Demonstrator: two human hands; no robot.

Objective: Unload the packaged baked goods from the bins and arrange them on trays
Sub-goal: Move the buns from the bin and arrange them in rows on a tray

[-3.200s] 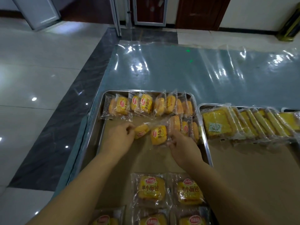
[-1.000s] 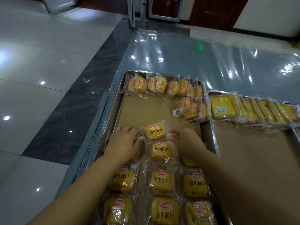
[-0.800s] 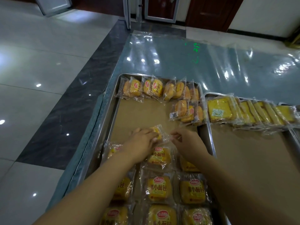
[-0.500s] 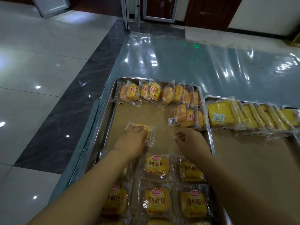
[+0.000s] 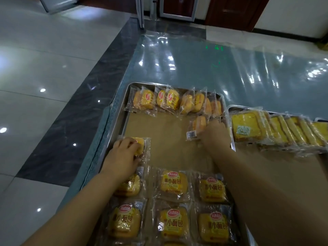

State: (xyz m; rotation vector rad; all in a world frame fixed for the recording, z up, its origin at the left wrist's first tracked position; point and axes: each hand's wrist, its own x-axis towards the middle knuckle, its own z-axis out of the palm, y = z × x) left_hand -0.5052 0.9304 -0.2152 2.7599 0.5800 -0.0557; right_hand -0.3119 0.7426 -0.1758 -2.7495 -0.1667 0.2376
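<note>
**Two Hands at a Part-Filled Tray (image 5: 119, 119)**

Along the bottom of the frame, flat packets (image 5: 174, 185) of small yellow bread are laid label-up in three columns on the brown paper (image 5: 166, 135) that lines the metal tray. Just above the left column, beside the tray's left wall, a single packet (image 5: 142, 144) is covered by the left hand (image 5: 124, 153). Its fingers are curled over the packet, which is held down against the paper.

At the right of the tray, in mid-frame, a short row of leaning packets (image 5: 199, 124) is met by the right hand (image 5: 215, 137). The nearest of them is touched by the hand. Whether it is gripped cannot be told, since the fingers are hidden behind the back of the hand.

Further up, a far row (image 5: 170, 100) of packets is stood on edge, overlapping, along the tray's far wall. At the right of the frame, wrapped cake slices (image 5: 246, 126) are leaned in an overlapping line across a second tray (image 5: 231, 107).

Both trays are carried by a bench (image 5: 195, 68) covered in glossy clear film. A shiny tiled floor (image 5: 44, 59) is seen at the upper left, and dark doors (image 5: 230, 13) along the top edge.
</note>
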